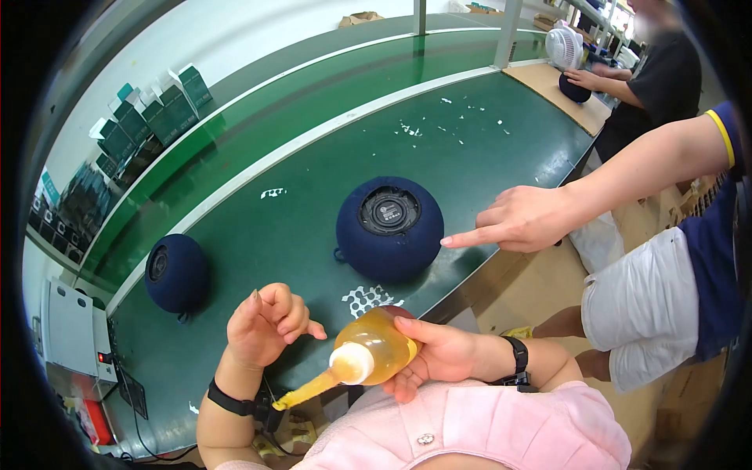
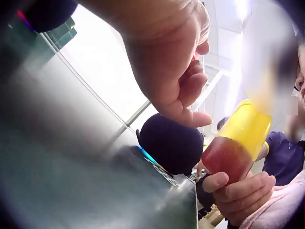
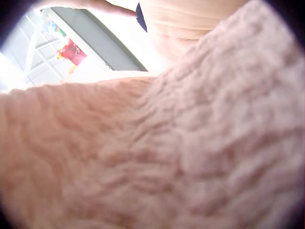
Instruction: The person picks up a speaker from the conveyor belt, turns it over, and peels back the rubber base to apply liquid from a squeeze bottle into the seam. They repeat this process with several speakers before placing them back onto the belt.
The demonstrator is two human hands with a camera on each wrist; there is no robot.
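My right hand [image 1: 445, 352] grips a squeeze bottle [image 1: 385, 343] of amber liquid, its white collar and yellow nozzle pointing down to the left. In the left wrist view, fingers wrap round the bottle's [image 2: 240, 136] reddish lower end. My left hand [image 1: 268, 323] hovers empty to the left of the bottle, fingers loosely bent. Beyond the bottle, a round navy fabric speaker [image 1: 392, 254] sits on the green bench [image 1: 305, 235], its dark recessed base facing up. A similar speaker [image 1: 182, 276] lies tilted further left. Pink cloth fills most of the right wrist view.
Another person's hand [image 1: 523, 219] reaches in from the right, index fingertip right at the middle speaker. A grey box-shaped device [image 1: 74, 329] with cables stands at left. Green boxes [image 1: 153, 113] line the back. Another person handles a dark round speaker [image 1: 575, 89] far right.
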